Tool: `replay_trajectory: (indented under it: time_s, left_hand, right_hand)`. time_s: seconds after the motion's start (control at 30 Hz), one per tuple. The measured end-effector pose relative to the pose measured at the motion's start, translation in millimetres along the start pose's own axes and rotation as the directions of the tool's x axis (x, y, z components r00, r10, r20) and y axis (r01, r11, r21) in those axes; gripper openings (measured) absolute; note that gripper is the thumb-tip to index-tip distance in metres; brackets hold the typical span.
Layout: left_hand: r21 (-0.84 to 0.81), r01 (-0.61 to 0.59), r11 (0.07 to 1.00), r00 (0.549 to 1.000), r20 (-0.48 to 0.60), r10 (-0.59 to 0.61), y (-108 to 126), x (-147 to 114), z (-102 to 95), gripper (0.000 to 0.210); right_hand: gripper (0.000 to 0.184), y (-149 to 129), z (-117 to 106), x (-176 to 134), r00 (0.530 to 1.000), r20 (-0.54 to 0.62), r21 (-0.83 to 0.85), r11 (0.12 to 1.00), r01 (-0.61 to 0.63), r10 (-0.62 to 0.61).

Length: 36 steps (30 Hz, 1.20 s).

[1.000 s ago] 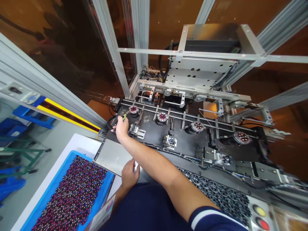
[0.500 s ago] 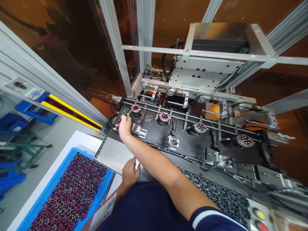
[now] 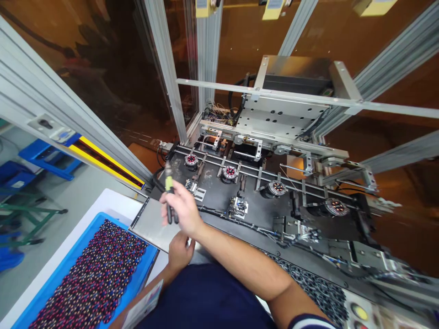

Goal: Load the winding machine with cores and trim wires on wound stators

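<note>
My right hand [image 3: 184, 209] is closed around a pair of pliers [image 3: 169, 183] with yellow-green and black handles. The pliers' jaws point away from me, above the left end of the dark machine bed. Below my right wrist, my left hand [image 3: 180, 250] rests with curled fingers by the edge of a bare metal plate [image 3: 154, 221]; whatever it may hold is hidden. On the bed beyond the pliers sits a round part with a red ring of copper-like segments [image 3: 191, 160], in the leftmost fixture. Similar round parts [image 3: 229, 172] occupy the other fixtures along the row.
A blue tray [image 3: 99, 218] full of small round parts lies at lower left. Dark ring-shaped parts [image 3: 308, 278] fill an area at lower right, near a yellow button [image 3: 359, 311]. A metal crossbar [image 3: 274, 95] and aluminium posts [image 3: 164, 68] frame the machine.
My right hand has drawn the pliers back toward me, away from the leftmost fixture, and they now show fully. My left hand stays near the plate's edge. The view has shifted slightly.
</note>
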<state>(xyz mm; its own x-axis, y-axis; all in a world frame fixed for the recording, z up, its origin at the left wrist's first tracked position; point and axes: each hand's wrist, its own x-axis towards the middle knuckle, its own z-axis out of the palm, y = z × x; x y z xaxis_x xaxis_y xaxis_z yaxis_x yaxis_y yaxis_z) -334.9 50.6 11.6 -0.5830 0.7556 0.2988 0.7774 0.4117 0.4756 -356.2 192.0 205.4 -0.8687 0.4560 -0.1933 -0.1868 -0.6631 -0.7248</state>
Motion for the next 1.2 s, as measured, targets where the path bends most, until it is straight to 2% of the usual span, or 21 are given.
replay_trajectory:
  time_s: [0.07,0.2,0.27,0.37,0.5,0.7,0.83,1.2]
  left_hand:
    - [-0.008,-0.003,1.0,1.0,0.014,0.003,0.4,1.0,-1.0,0.025]
    - [-0.008,-0.041,0.999,0.998,0.047,0.042,0.5,4.3,-3.8,0.032]
    - [-0.001,-0.071,0.997,0.996,0.061,0.071,0.1,6.5,-4.8,0.033]
    - [0.013,-0.113,0.994,0.991,0.076,0.111,-0.5,10.0,-5.3,0.034]
    - [0.025,-0.135,0.99,0.987,0.085,0.133,-0.7,12.0,-4.9,0.035]
    - [0.018,-0.118,0.993,0.989,0.097,0.115,-1.8,10.1,-3.9,0.036]
    - [0.011,-0.101,0.995,0.99,0.102,0.099,-3.1,9.2,-3.1,0.037]
    - [0.006,-0.094,0.996,0.99,0.101,0.093,-2.5,9.0,-3.1,0.035]
  right_hand:
    - [0.051,-10.8,-27.0,-5.2,0.989,-0.138,0.016,0.998,0.055,-0.052]
    - [0.037,-15.5,-73.5,1.3,0.911,-0.4,0.044,0.99,0.132,-0.104]
    - [0.03,-12.1,-85.4,6.2,0.87,-0.482,0.067,0.985,0.157,-0.105]
    - [0.025,-7.6,-91.8,11.6,0.823,-0.56,0.108,0.977,0.184,-0.093]
    - [0.022,-6.6,-93.7,13.0,0.795,-0.603,0.146,0.971,0.192,-0.067]
    - [0.026,-6.6,-97.1,12.6,0.783,-0.621,0.165,0.969,0.182,-0.041]
    - [0.027,-6.0,-98.5,13.3,0.78,-0.625,0.168,0.97,0.174,-0.032]
    - [0.016,-9.5,-96.7,17.8,0.794,-0.602,0.131,0.97,0.203,-0.085]
